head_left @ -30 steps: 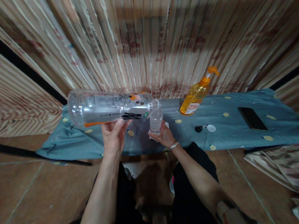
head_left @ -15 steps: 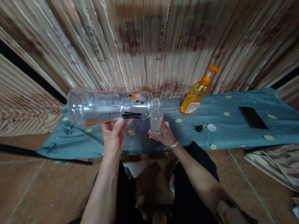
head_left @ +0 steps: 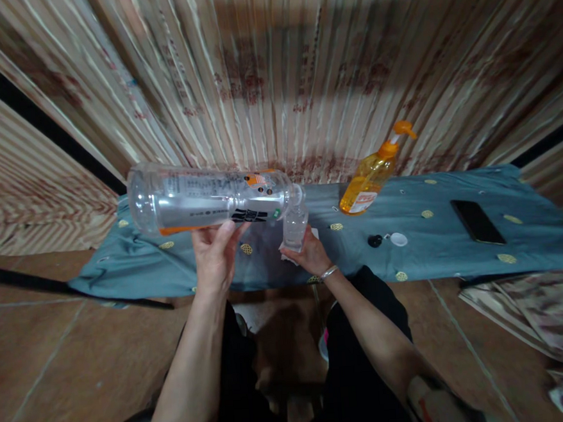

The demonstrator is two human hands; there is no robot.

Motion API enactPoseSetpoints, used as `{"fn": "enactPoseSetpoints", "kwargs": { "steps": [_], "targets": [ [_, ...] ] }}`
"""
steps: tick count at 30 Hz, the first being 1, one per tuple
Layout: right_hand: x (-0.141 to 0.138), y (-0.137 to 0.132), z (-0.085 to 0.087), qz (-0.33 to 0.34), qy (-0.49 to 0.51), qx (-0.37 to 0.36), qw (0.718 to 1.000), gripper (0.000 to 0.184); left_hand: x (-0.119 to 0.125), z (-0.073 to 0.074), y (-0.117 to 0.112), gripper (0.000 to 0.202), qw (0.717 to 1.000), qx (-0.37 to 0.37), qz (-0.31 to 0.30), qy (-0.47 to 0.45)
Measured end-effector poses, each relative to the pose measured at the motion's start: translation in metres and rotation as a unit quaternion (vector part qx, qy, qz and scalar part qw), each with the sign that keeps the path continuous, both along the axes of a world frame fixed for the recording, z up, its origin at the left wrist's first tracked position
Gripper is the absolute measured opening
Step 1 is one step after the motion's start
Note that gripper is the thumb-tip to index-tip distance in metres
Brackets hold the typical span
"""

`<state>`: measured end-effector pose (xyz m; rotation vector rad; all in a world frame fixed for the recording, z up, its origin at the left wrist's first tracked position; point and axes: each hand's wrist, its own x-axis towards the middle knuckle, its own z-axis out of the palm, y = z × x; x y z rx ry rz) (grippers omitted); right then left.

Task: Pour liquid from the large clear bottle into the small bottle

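Observation:
A large clear plastic bottle [head_left: 194, 198] with a printed label lies tipped on its side in the air, its neck to the right. My left hand [head_left: 216, 254] grips it from below, thumb on the near side. The neck meets the mouth of a small clear bottle [head_left: 295, 228], which stands nearly upright. My right hand [head_left: 310, 251] is closed around the small bottle's lower part. Under that bottle is a white tissue [head_left: 292, 256], partly hidden by the hand. Clear liquid seems to be in the small bottle, but its level is hard to make out.
On the teal cloth-covered table [head_left: 271, 273] stands a pump bottle of orange liquid [head_left: 364, 183]. Right of my hands lie a small black cap [head_left: 375, 241], a white round lid [head_left: 399, 239] and a dark phone [head_left: 478, 222]. A striped curtain [head_left: 272, 76] hangs behind.
Both hands and both clear bottles hold nearly the same pose. Only a very slight shift of the whole view shows.

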<state>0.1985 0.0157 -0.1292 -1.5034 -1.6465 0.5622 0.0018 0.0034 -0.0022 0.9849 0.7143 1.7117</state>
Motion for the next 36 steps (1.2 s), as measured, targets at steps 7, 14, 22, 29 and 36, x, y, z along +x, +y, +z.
{"fn": "enactPoseSetpoints", "kwargs": {
  "steps": [7,14,22,29,36],
  "targets": [
    [0.001,0.001,0.0,0.002,0.005,-0.004,1.0,0.084,0.0,0.0,0.0,0.037,1.0,-0.001,0.005,0.003],
    [0.0,-0.002,0.006,0.001,0.01,-0.016,1.0,0.083,0.002,0.0,-0.001,0.037,1.0,-0.006,0.015,-0.005],
    [0.001,-0.003,0.007,0.012,0.015,-0.012,1.0,0.087,0.0,-0.001,0.0,0.034,1.0,-0.001,0.004,-0.003],
    [0.004,-0.004,0.01,0.042,0.021,-0.016,0.999,0.083,0.001,-0.001,0.001,0.038,1.0,-0.006,0.007,-0.022],
    [0.003,-0.004,0.012,0.033,0.014,-0.048,0.998,0.08,0.001,-0.002,0.001,0.036,1.0,-0.003,0.006,-0.018]
  ]
}}
